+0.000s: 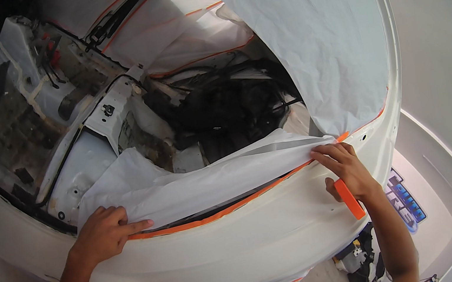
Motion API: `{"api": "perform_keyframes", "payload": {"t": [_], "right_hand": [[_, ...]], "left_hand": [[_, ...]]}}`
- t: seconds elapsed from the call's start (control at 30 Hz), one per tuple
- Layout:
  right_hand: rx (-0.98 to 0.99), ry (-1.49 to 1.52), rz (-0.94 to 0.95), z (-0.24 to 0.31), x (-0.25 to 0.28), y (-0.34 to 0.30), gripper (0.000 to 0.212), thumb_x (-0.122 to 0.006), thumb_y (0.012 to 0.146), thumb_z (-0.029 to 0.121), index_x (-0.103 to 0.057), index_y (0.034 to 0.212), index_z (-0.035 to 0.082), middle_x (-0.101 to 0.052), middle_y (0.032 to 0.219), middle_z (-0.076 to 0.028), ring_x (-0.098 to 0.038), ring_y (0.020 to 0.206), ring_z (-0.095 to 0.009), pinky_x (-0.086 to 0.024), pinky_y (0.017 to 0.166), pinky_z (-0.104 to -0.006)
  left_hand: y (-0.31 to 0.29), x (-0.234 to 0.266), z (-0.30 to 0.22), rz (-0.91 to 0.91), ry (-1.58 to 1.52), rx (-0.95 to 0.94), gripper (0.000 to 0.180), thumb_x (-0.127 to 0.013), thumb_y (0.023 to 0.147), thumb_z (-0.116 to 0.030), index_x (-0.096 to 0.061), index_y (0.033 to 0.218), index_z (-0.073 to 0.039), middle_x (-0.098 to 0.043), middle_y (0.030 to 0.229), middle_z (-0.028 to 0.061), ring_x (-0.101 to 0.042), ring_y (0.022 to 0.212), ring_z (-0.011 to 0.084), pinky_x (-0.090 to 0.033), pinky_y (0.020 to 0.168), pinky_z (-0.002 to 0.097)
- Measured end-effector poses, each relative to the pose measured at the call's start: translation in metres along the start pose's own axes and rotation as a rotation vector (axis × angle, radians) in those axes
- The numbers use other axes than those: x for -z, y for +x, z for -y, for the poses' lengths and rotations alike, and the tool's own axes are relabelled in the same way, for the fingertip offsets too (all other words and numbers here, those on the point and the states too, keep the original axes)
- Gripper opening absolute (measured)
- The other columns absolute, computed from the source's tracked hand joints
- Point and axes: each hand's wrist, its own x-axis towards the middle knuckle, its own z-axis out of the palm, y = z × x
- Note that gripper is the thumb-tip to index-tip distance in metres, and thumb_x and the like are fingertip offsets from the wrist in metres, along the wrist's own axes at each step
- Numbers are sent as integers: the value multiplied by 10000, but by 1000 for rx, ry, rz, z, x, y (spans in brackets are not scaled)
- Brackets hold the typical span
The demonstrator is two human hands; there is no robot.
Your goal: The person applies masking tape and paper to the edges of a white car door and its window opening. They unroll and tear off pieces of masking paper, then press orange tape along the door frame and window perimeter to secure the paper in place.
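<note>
Both hands (104, 233) (345, 166) on masking paper (197, 184) (orange-taped edge), w/ car body (243, 245).

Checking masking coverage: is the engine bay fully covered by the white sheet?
No. The white masking sheet covers only the front edge; black engine parts remain exposed.

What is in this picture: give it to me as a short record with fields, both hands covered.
setting: white car body panel at an open engine bay
left hand: flat on white masking paper sheet, forefinger along orange tape strip
right hand: fingertips pinching the paper's taped edge; orange flat plastic tool held in the palm
grip state: left open, right shut on the tool
other cover: large white paper sheet draped at upper right
</note>
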Motion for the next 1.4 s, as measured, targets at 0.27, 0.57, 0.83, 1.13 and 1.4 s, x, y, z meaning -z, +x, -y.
{"api": "perform_keyframes", "payload": {"t": [0.27, 0.57, 0.83, 1.13, 1.4], "right_hand": [[-29, 13, -15, 1, -6, -3, 646, -674, 702, 70, -625, 1345, 30, -616, 1335, -130, -569, 1250, -334, -352, 1134, -496], [-58, -54, -53, 17, -7, 5, 658, -685, 709, 78, -614, 1362, 40, -617, 1306, -124, -571, 1238, -325, -358, 1119, -509], [-13, 4, -2, 36, -15, 12, 677, -674, 692, 67, -627, 1368, 56, -620, 1327, -98, -568, 1244, -307, -369, 1091, -516], [-28, -31, -16, 36, -20, 10, 603, -676, 678, 70, -674, 1280, 67, -642, 1277, -75, -577, 1216, -297, -366, 1068, -524], [-87, -33, -16, 41, -24, 23, 470, -694, 652, 67, -678, 1122, 78, -641, 1116, -67, -595, 1148, -295, -356, 1100, -538]], "left_hand": [[4, 2, -1, 23, -18, 10, 507, -712, 855, -53, -782, 1236, -380, -525, 810, 8, -563, 779, 170, -466, 813, 333], [5, 8, -6, 119, -8, 60, 511, -671, 903, -65, -758, 1267, -413, -538, 829, 10, -566, 786, 170, -462, 849, 331], [6, 11, -7, 214, 81, 61, 585, -590, 970, -47, -688, 1335, -493, -550, 883, 24, -588, 844, 172, -477, 883, 346], [10, 13, -5, 220, 49, 74, 568, -591, 969, -46, -698, 1334, -468, -551, 898, 20, -590, 863, 171, -478, 880, 345], [9, 14, -9, 222, 17, 95, 527, -666, 925, -71, -731, 1301, -435, -553, 887, 19, -580, 841, 167, -464, 899, 344]]}}
